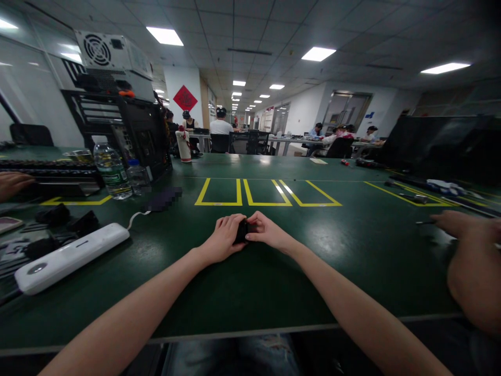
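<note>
A small black object sits between my hands low over the green table; its kind is hard to tell because fingers cover most of it. My left hand is wrapped around its left side and top. From the right, my right hand grips its edge, thumb below and fingers above. Just beyond my hands, three yellow tape outlines mark the tabletop.
At left are a long white device with a cable, water bottles and computer hardware. Another person's hand holds a thin tool at right; a different hand shows at far left. A white-and-red cylinder stands at the back.
</note>
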Available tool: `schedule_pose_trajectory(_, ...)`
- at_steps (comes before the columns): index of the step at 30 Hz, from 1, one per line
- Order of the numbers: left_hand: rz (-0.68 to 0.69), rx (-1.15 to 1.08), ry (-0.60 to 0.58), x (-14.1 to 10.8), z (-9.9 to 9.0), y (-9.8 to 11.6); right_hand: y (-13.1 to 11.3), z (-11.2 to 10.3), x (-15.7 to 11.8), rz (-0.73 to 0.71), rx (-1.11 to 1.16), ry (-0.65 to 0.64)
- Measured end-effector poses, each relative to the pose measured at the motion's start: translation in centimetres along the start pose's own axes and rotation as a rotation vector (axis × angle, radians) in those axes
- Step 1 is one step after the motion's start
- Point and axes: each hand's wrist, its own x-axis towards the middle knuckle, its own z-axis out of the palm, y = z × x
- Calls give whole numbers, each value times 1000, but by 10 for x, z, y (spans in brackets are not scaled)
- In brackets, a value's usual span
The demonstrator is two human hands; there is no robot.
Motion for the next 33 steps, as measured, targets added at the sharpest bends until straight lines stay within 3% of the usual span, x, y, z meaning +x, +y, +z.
schedule_pose_trajectory(11, -3, -13, -1, 1, -1, 2, 0, 4, 1, 60, 12, 84)
schedule_pose_trajectory(18, -6, -5, -8, 0, -1, 1, -4, 2, -2, 4, 27, -12)
schedule_pose_trajectory(26, -4, -10, 13, 1, 0, 1, -1, 6, 1, -4, -38, 92)
schedule_pose_trajectory(30, -6, -24, 8, 0, 0, 0, 0, 4, 0, 70, -19, 71)
schedule_pose_trajectory(33, -5, -20, 14, 0, 1, -1, -1, 2, -1, 28, -9, 19)
